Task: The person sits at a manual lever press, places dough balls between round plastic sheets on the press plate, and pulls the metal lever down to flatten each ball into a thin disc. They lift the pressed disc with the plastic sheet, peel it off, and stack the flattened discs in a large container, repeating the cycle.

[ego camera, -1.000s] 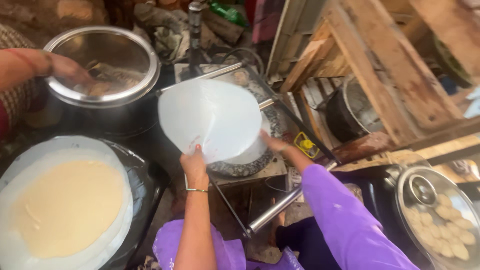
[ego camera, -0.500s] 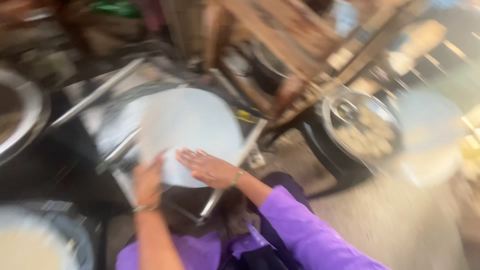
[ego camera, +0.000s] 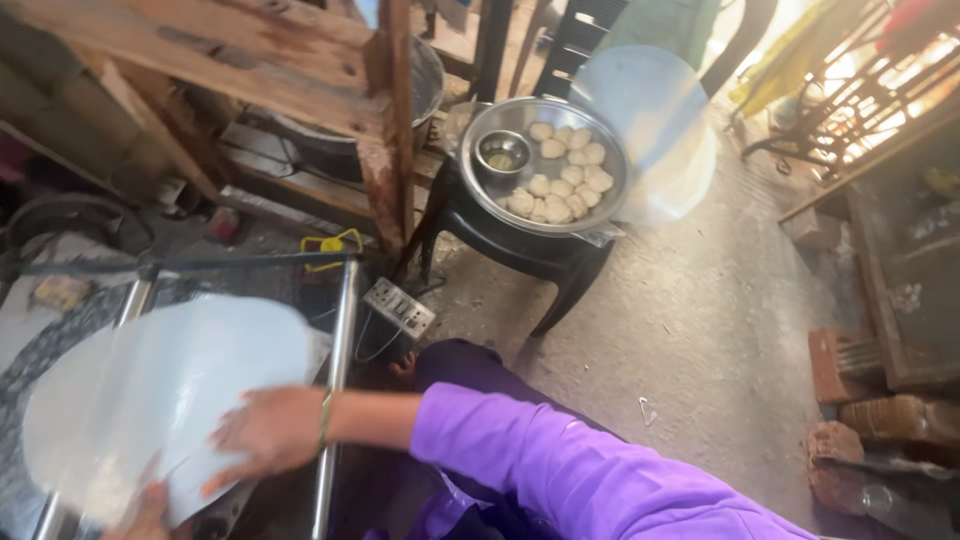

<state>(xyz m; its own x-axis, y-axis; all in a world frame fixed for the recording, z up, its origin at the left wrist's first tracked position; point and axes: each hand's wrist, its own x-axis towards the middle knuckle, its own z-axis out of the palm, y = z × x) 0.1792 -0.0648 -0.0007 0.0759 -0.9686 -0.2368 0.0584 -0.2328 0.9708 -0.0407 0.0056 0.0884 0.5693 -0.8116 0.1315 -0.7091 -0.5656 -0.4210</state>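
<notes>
Both hands on my thin round white sheet (ego camera: 170,400): right hand (ego camera: 265,432) splayed flat, left hand (ego camera: 140,512) pinching beneath. Sheet may tear against metal bar (ego camera: 333,380) beside my fingertips.

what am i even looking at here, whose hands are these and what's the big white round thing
This is a single picture from a camera worn on a person's head, looking down at their own two bare hands; there is no robot. The right hand, on an arm in a purple sleeve with a thin bangle at the wrist, lies flat on a large round white plastic sheet. Only a bit of the left hand shows at the bottom edge, touching the sheet's lower rim. The sheet lies on a metal frame with shiny tubes. Further off, a black plastic stool carries a round steel tray with pale dough balls and a small steel bowl. A second round sheet stands behind the tray. The floor is bare concrete, with bricks to the right.
</notes>
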